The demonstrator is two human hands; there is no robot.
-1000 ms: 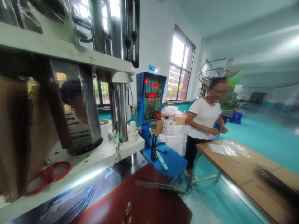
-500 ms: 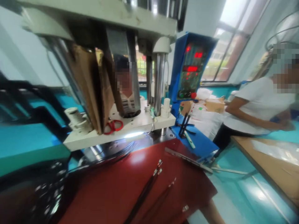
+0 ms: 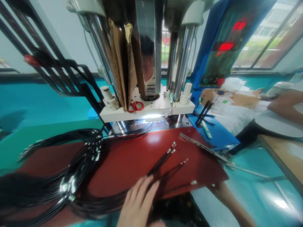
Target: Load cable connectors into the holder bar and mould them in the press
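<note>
My left hand (image 3: 138,200) is at the bottom centre, palm down, with its fingers stretched out over black cables (image 3: 101,201) on a red-brown board (image 3: 123,160). No grip on the cables shows. Just beyond the fingertips lie cable ends with small metal connectors (image 3: 172,147), pointing up and right. Another connector (image 3: 194,182) lies near the board's right edge. A bare limb, perhaps my right forearm, reaches from the lower right to this edge; its end is hidden there, so I cannot make out my right hand.
Looped cables (image 3: 93,145) cover the left of the board. Behind stands a press (image 3: 151,110) with cardboard and red scissors (image 3: 136,106) on its plate. A metal strip (image 3: 201,145) and a blue shelf (image 3: 220,135) lie right. One person is behind the press, another at right.
My left hand has come into view over the cables. The view has shifted, so the press sits higher and more of the looped cables shows at the left.
</note>
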